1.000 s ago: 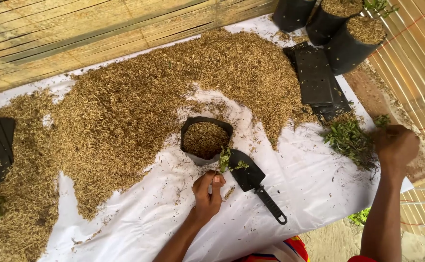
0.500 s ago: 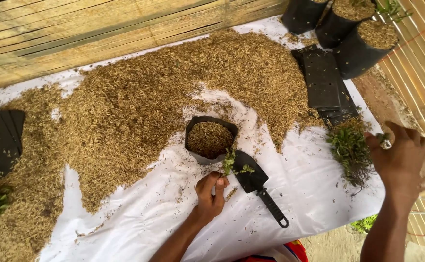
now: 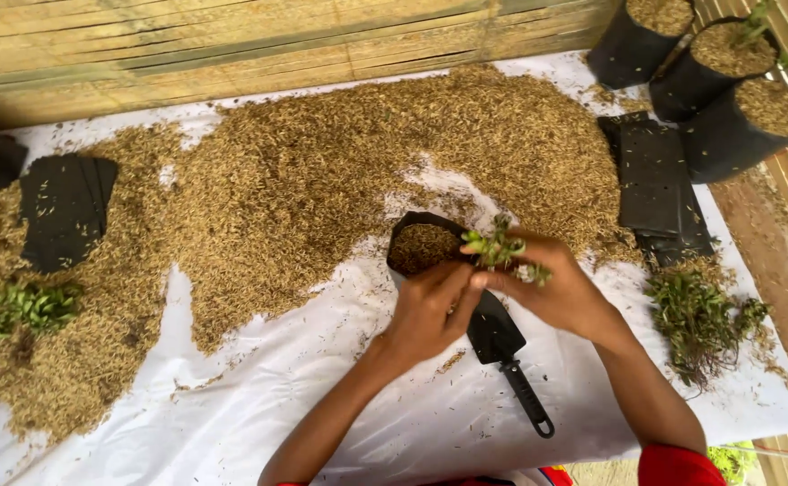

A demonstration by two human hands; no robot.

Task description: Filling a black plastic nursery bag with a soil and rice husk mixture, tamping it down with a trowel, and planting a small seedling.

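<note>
From the head view I saw both hands meet just in front of the black bag (image 3: 412, 236) of husk. My left hand (image 3: 425, 315) and right hand (image 3: 561, 292) were each pinched shut on the seedling (image 3: 498, 249), held at the bag's near rim. The trowel (image 3: 507, 351) lay below the bag, partly under my hands. 1 seedling pile (image 3: 700, 319) sat well right of the bag.

Both forearms are bare, with no watch, ring or glove on the left hand (image 3: 430, 315) or the right hand (image 3: 561, 292). A red sleeve (image 3: 678, 466) covers the right upper arm, just right of the black scoop (image 3: 507, 346). Below the scoop's handle, a strip of red and multicoloured cloth (image 3: 552, 474) shows.
</note>
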